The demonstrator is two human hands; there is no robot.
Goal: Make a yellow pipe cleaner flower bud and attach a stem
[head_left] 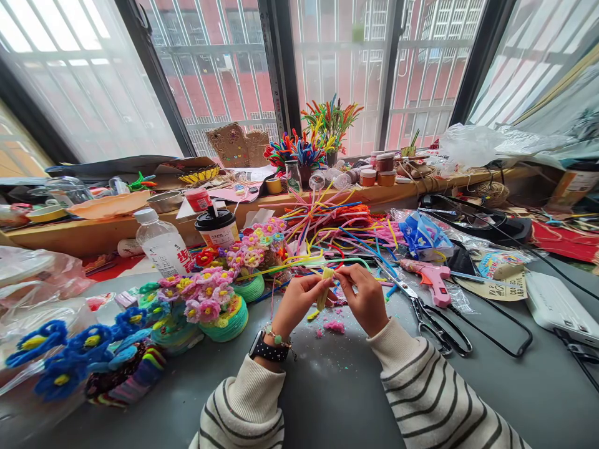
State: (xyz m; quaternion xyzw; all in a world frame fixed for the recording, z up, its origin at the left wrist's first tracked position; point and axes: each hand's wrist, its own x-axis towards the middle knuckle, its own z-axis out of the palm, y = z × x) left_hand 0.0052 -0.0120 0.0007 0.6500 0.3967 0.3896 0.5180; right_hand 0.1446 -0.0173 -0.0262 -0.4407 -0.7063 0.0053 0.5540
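Both of my hands meet over the grey table around a pale yellow pipe cleaner (322,299) that looks folded or wound into a small bundle. My left hand (298,304) pinches it between thumb and fingers. Closed at the bundle's upper right end, my right hand (365,298) has its fingertips on it. A long yellow stem reaches left from near the bundle. Under my hands lie pink fuzz (334,326) and scattered glitter. To the left stand pots of pink pipe-cleaner flowers (208,294) and blue ones (93,343).
Scissors (428,321) and a pink glue gun (433,280) with its cable lie to the right, near a white power bank (559,302). Loose pipe cleaners (337,227) are heaped behind my hands. A plastic bottle (161,246) and a lidded cup (216,229) stand at left.
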